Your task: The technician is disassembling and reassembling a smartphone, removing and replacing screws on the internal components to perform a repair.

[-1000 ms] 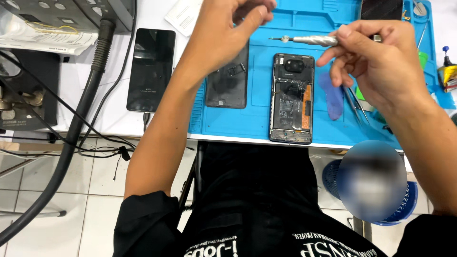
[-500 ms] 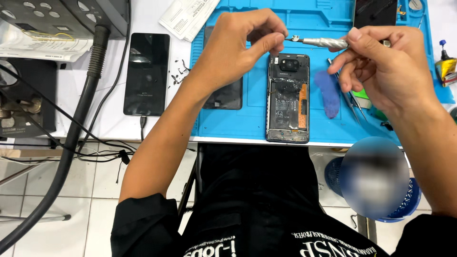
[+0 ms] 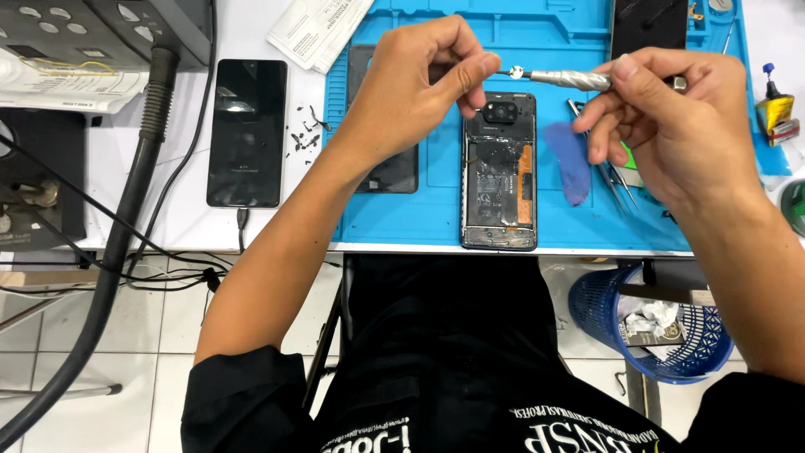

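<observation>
Lying level, tip leftward, screwdriver (image 3: 570, 80) sits pinched in right hand (image 3: 662, 126); left hand (image 3: 419, 84) fingers pinch at its tip

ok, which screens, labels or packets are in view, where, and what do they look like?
Dark phone: white desk left of the blue mat, black rectangle, screen off.
Folded leaflet: top edge, white with printed text.
Opened phone: mat centre, back off, orange strip inside.
Black panel: mat top right, glossy rectangle.
Small bottle: far right, yellow label, blue cap.
Plastic bag: far left, clear, papers inside.
</observation>
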